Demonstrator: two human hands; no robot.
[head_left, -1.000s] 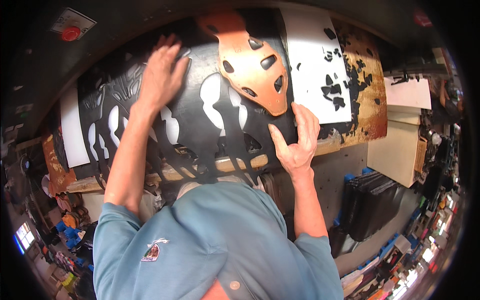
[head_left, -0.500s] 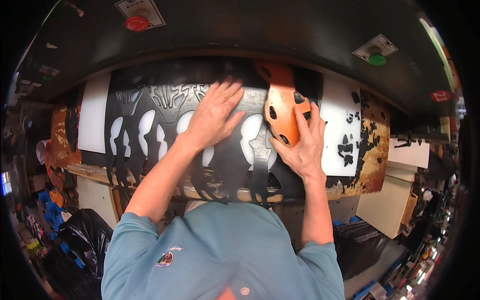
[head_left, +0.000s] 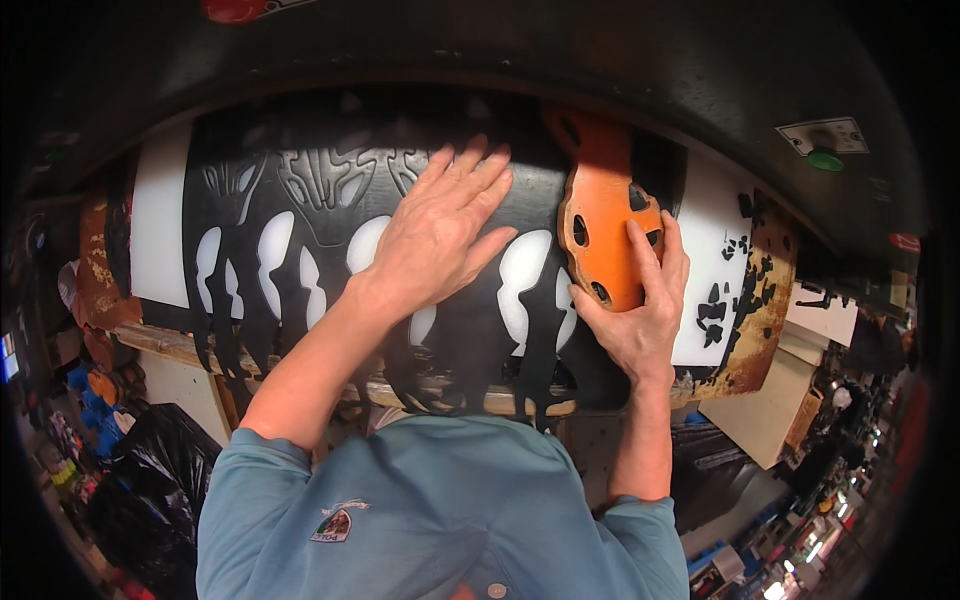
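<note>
A black rubbery sheet (head_left: 470, 355) lies in front of me, with shoe-shaped cut-outs showing white beneath and pressed outlines farther up. My left hand (head_left: 440, 225) rests flat on it, fingers stretched and thumb apart. On the sheet's right part sits an orange cutting die (head_left: 603, 230), a long plate with several dark holes. My right hand (head_left: 643, 300) grips its near right edge, thumb at the lower end and fingers along the side. The die's far end runs into shadow under the dark machine beam.
A dark machine beam (head_left: 480, 50) spans the far side, with a green button (head_left: 826, 158) and a red one (head_left: 235, 8). White board (head_left: 160, 215) shows at both sides. Black scraps (head_left: 712, 312) lie at the right. A black plastic bag (head_left: 160, 470) stands lower left.
The whole view has shifted, bringing the sheet and die somewhat to the right in the picture. My left hand stays flat on the sheet, and my right hand stays on the die.
</note>
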